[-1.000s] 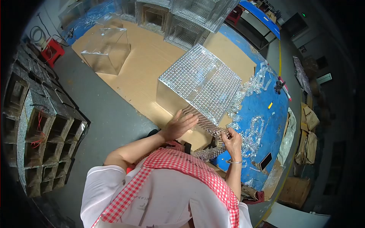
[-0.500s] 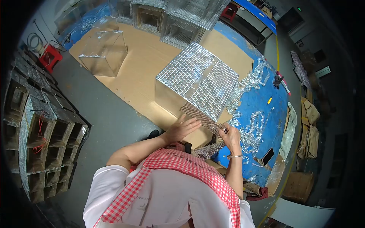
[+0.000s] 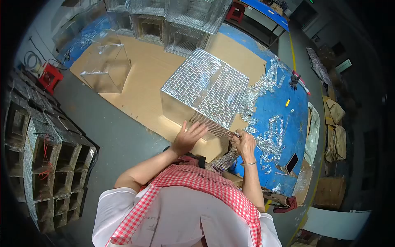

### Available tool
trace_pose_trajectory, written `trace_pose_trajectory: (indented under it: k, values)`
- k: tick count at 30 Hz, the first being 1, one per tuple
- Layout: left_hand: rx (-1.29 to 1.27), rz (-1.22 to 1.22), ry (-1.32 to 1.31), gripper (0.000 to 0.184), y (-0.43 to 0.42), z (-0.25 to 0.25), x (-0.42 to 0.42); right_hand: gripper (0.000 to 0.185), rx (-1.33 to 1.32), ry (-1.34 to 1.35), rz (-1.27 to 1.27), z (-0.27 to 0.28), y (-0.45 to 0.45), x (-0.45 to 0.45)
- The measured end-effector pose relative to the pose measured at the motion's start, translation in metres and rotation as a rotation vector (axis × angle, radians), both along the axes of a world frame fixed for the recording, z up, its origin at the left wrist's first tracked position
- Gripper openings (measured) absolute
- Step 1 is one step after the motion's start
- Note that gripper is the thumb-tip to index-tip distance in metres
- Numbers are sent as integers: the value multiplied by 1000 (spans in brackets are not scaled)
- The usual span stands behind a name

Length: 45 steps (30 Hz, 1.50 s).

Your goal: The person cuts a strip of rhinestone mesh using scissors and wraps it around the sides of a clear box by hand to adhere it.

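A clear box (image 3: 174,108) stands in front of me, its top face covered with rows of silvery rhinestone strips (image 3: 200,78). Brownish-looking strips (image 3: 208,124) cover part of the side nearest me. My left hand (image 3: 189,138) lies against that side with its fingers spread, touching the lower strips. At the right corner of the box, my right hand (image 3: 245,145) is closed, thumb and finger pinching the end of a rhinestone strip. A bundle of loose strips (image 3: 225,161) hangs below, between my right hand and the apron.
Loose rhinestone strips (image 3: 271,138) lie on the blue table (image 3: 269,111) with a phone (image 3: 291,163) and a yellow-handled tool (image 3: 287,102). Another clear box (image 3: 105,70) sits on the cardboard (image 3: 142,70). Decorated boxes (image 3: 187,39) are stacked behind; gridded units (image 3: 51,164) stand left.
The whole view has shifted slightly, moving the box left in the picture. My left hand has slid a little left along the side, fingers more spread. My right hand keeps its pinch at the corner.
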<state>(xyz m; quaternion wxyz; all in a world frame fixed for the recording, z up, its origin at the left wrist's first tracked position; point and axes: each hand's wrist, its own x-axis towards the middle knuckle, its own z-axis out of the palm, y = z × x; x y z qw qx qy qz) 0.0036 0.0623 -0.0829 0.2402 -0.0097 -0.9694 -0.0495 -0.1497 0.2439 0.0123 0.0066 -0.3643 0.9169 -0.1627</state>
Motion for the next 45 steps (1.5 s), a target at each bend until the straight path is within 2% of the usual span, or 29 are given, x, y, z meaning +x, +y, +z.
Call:
trace_pose_trajectory:
  k: [2, 5, 11, 14, 17, 20, 23, 26, 29, 32, 35, 39, 44, 45]
  values:
    - [9, -121, 2, 47, 8, -12, -3, 20, -13, -18, -21, -1, -2, 0]
    - [-67, -120, -88, 50, 22, 1, -16, 20, -26, -31, -51, -3, -4, -2]
    - [-134, -244, -102, 49, 20, -15, -10, 19, -93, -43, -67, -5, -5, -7]
    - [-34, 24, 46, 49, 12, -24, -2, 19, -113, -59, -79, -7, -6, -9]
    - [-103, 172, -129, 49, -11, 4, -5, 18, -119, -72, -78, -12, -4, -9]
    - [-101, 164, -144, 50, -36, -28, 3, 18, -120, -92, -75, -16, -3, -15]
    - [12, 216, -102, 51, -36, -35, 21, 19, -105, -87, -51, -13, -2, -14]
    - [-76, 240, 46, 44, -30, -13, 23, 20, -93, -119, -71, -11, -3, -13]
    - [276, 331, 284, 26, -26, 12, 5, 20, -76, -157, -104, -10, -5, -14]
    - [358, 302, 324, 12, -35, 32, -11, 20, -113, -149, -83, -14, -4, -15]
    - [295, 307, 270, 12, -42, 28, -13, 20, -71, -199, -117, -8, -5, -13]
    - [336, 226, 397, 12, -41, 29, -9, 19, -95, -166, -85, -11, -2, -15]
    - [305, 207, 349, 12, -46, 34, -3, 19, -106, -135, -80, -12, 1, -14]
    - [323, 215, 412, 13, -44, 41, -4, 19, -94, -137, -83, -12, 1, -13]
